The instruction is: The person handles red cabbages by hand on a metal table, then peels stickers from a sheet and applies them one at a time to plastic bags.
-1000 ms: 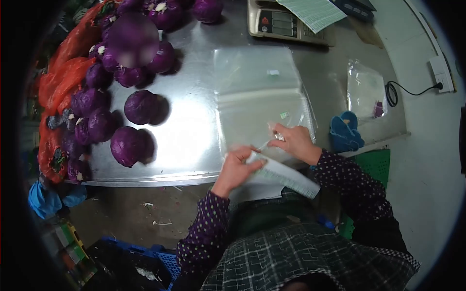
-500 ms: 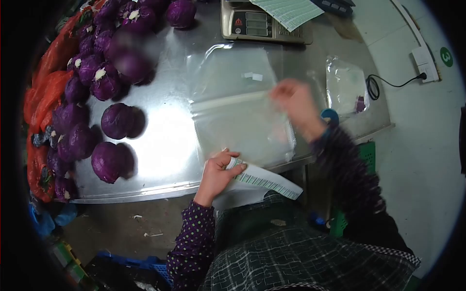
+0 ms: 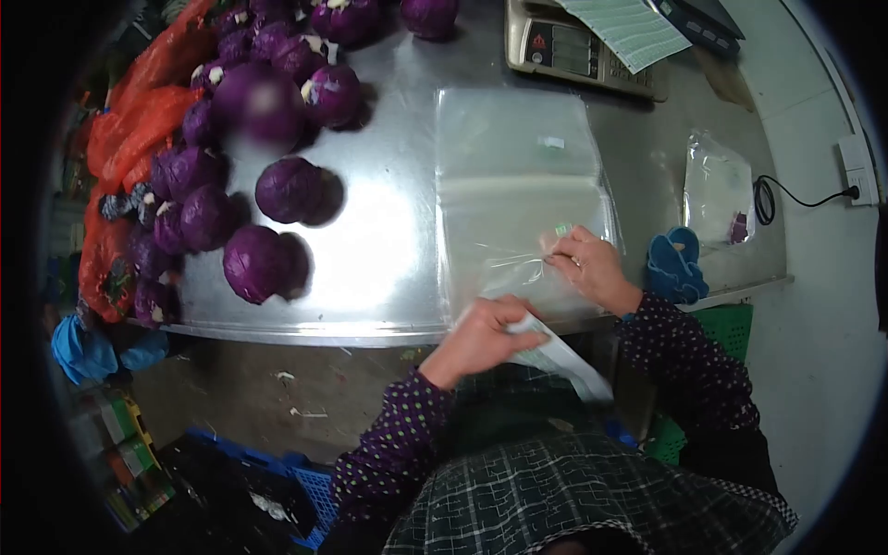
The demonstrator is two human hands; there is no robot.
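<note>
A stack of plastic bags (image 3: 518,185) is lying on the metal table (image 3: 388,259), with cabbages (image 3: 277,190) sitting to its left and a scale (image 3: 578,46) standing behind it. A lone bag (image 3: 717,190) is lying to the right, near what is possibly a pair of gloves (image 3: 673,264). Both hands are working at the stack's near edge, the left hand (image 3: 486,338) holding a strip of labels (image 3: 560,356), the right hand (image 3: 587,268) resting on the bags.

Bare shiny table (image 3: 388,250) between the purple cabbages (image 3: 268,190) and the plastic bags (image 3: 518,185). Scale (image 3: 578,46) blocking the far edge, maybe a blue cloth (image 3: 673,264) at right.
</note>
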